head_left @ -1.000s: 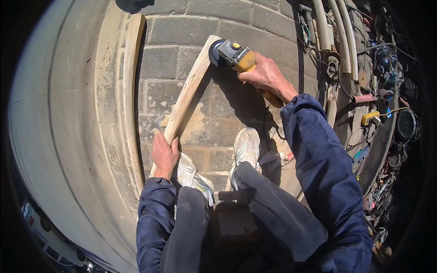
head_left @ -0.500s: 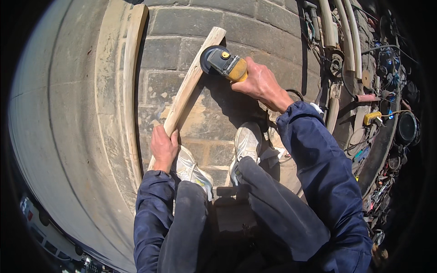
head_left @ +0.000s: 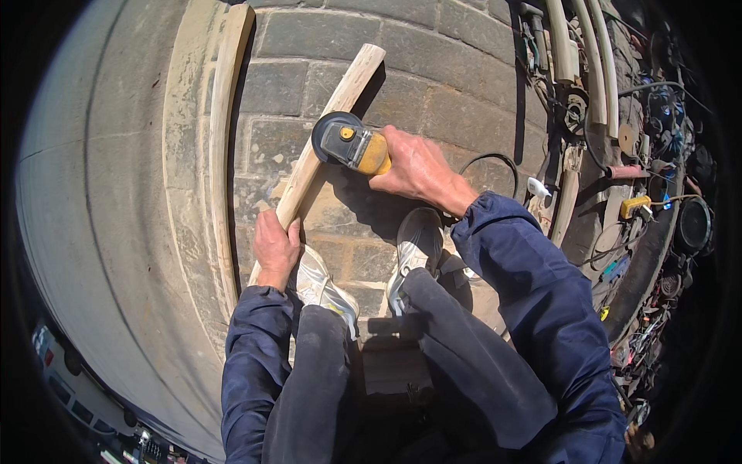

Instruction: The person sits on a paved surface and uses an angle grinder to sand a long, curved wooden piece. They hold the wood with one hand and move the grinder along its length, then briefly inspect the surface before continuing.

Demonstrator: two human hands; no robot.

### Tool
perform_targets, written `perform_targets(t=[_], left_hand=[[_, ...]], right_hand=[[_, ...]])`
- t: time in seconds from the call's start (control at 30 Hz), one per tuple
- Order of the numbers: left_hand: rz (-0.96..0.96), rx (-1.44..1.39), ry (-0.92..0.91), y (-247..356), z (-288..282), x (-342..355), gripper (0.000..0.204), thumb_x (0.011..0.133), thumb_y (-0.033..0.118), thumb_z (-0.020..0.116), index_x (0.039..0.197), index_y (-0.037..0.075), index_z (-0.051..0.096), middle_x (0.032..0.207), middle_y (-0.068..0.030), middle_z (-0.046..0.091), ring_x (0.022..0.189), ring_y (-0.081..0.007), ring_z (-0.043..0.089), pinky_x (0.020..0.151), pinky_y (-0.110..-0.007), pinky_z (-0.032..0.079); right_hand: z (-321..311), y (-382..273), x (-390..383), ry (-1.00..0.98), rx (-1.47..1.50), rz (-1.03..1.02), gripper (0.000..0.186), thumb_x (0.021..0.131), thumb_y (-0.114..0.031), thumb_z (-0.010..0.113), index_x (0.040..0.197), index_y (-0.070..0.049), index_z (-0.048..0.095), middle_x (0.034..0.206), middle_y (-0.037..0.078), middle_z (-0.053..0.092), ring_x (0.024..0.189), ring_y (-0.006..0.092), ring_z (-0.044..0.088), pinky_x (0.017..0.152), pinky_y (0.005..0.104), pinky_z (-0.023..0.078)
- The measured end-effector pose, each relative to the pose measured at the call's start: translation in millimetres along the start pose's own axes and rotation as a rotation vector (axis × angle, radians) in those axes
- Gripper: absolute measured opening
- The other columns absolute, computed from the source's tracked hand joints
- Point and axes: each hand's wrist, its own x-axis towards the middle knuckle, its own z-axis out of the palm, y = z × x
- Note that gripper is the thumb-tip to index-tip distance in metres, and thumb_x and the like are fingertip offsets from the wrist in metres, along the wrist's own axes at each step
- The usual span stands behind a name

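Observation:
A pale, barkless wooden pole [head_left: 357, 77] slants from between my shoes up and away to the right. Wrapped round its near part is my left hand [head_left: 276, 246], fingers closed. My right hand [head_left: 421, 168] grips a yellow and grey angle grinder [head_left: 365, 150] by its body. The grinder's dark round disc [head_left: 323, 133] lies over the pole about midway along, seemingly against the wood; the exact contact is hidden beneath the disc. A dark cord loop [head_left: 495, 157] shows beyond my right wrist.
Another long pole [head_left: 224, 131] lies along the left, by the paving edge. More poles [head_left: 595, 69], a hammer [head_left: 533, 23], a yellow power strip [head_left: 635, 206], a white bottle [head_left: 539, 188] and heaped tools and cables crowd the right. My shoes [head_left: 325, 282] stand on the stone paving.
My right hand has drawn the angle grinder down along the pole, nearer to me and a little left. My left hand keeps its grip at nearly the same place.

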Motion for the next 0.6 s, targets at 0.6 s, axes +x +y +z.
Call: perform_targets(t=[0.6], left_hand=[[0.006,-0.003,0.026,2.3,-1.4,-0.6,0.048,0.096,0.027,0.087,0.125,0.001,0.058,0.114,-0.0229,0.063,0.108,-0.0487,0.065,0.090,-0.058,0.056]], right_hand=[[-4.4,-26.2,6.5,-0.070,-0.022,0.061,0.056,0.079,-0.031,0.088,0.115,0.006,0.065,0.108,0.035,0.080,0.103,0.0567,0.077,0.090,0.0610,0.063]])
